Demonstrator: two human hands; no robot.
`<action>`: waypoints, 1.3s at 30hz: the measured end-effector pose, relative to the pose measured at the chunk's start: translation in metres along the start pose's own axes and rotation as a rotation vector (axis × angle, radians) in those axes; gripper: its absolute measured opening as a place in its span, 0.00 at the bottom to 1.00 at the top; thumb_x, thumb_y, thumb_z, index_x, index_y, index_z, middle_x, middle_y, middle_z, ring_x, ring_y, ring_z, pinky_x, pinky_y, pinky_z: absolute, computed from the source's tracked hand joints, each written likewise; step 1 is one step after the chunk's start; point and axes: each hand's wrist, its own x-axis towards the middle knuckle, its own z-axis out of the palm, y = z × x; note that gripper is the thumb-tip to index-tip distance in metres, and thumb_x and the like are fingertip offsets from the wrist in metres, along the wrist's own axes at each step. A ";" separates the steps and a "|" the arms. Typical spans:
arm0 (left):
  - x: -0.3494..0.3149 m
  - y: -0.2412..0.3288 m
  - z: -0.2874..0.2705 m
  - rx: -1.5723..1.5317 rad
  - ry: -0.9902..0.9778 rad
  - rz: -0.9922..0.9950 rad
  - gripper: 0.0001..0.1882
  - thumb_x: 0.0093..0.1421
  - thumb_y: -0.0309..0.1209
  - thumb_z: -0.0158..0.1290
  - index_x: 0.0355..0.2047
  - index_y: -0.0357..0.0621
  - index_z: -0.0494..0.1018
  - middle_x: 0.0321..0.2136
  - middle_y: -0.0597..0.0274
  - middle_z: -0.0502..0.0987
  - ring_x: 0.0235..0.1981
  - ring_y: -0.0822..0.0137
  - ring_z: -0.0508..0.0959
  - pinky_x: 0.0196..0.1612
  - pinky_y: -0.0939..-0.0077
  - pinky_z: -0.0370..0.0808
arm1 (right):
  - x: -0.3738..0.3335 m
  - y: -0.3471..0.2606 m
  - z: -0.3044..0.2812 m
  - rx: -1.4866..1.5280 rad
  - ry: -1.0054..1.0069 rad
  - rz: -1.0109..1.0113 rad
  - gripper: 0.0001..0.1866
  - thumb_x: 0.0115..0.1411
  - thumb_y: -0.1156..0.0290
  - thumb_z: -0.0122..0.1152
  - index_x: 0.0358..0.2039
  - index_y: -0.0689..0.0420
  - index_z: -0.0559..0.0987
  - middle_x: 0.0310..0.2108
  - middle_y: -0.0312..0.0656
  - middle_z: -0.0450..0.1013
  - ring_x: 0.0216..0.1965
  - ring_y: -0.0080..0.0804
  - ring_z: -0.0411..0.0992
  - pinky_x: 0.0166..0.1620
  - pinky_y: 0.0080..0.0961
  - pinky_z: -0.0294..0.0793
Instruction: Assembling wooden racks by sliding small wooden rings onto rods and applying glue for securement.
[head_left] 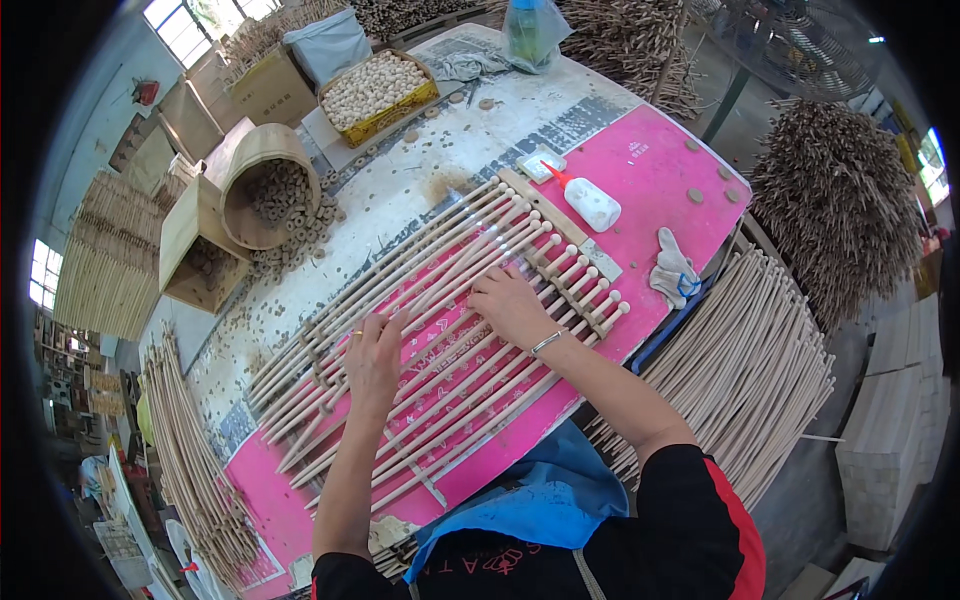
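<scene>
Thin wooden rods [440, 405], several with round wooden balls [555, 240] on their right ends, lie side by side on a pink sheet on the table. My left hand [373, 352] is over the middle of the row, thumb and fingers closed on a wooden rod. Farther right, my right hand [510, 305] has its fingers curled down around a rod near the ball ends. Its fingertips are partly hidden. A notched wooden rack [575, 285] holds the ball ends apart. A white glue bottle [592, 204] with a red nozzle lies beyond them.
A yellow crate [385, 125] of wooden balls stands at the back. A round wooden tub [240, 200] spills small wooden pieces at the left. A white glove [674, 268] lies at the right edge, beside a large stack of rods [745, 370]. A fan [790, 45] stands at the far right.
</scene>
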 end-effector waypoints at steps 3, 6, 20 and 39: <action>-0.001 0.003 -0.011 -0.017 0.016 -0.016 0.17 0.58 0.20 0.59 0.49 0.46 0.81 0.35 0.60 0.74 0.38 0.57 0.77 0.38 0.61 0.75 | 0.001 0.002 -0.002 0.032 -0.029 0.031 0.06 0.55 0.72 0.62 0.32 0.49 0.85 0.38 0.35 0.75 0.49 0.33 0.71 0.56 0.34 0.66; -0.005 0.003 -0.017 -0.017 0.005 -0.015 0.18 0.59 0.20 0.58 0.50 0.46 0.81 0.35 0.59 0.74 0.37 0.57 0.76 0.38 0.61 0.75 | 0.000 0.002 -0.002 -0.012 -0.028 0.033 0.06 0.56 0.72 0.61 0.31 0.49 0.85 0.37 0.34 0.75 0.48 0.33 0.71 0.55 0.34 0.66; -0.026 0.000 -0.025 -0.047 -0.008 -0.093 0.17 0.61 0.21 0.58 0.51 0.46 0.81 0.35 0.59 0.73 0.37 0.57 0.76 0.39 0.60 0.75 | -0.002 0.003 -0.006 0.006 -0.014 0.081 0.05 0.57 0.69 0.64 0.33 0.49 0.86 0.35 0.33 0.75 0.46 0.33 0.70 0.55 0.34 0.65; -0.032 0.002 -0.028 -0.067 0.013 -0.084 0.17 0.60 0.20 0.59 0.50 0.45 0.82 0.33 0.60 0.73 0.38 0.58 0.76 0.37 0.61 0.74 | -0.005 0.004 -0.003 0.017 -0.007 0.118 0.04 0.57 0.69 0.65 0.32 0.48 0.85 0.33 0.32 0.74 0.45 0.31 0.70 0.54 0.33 0.64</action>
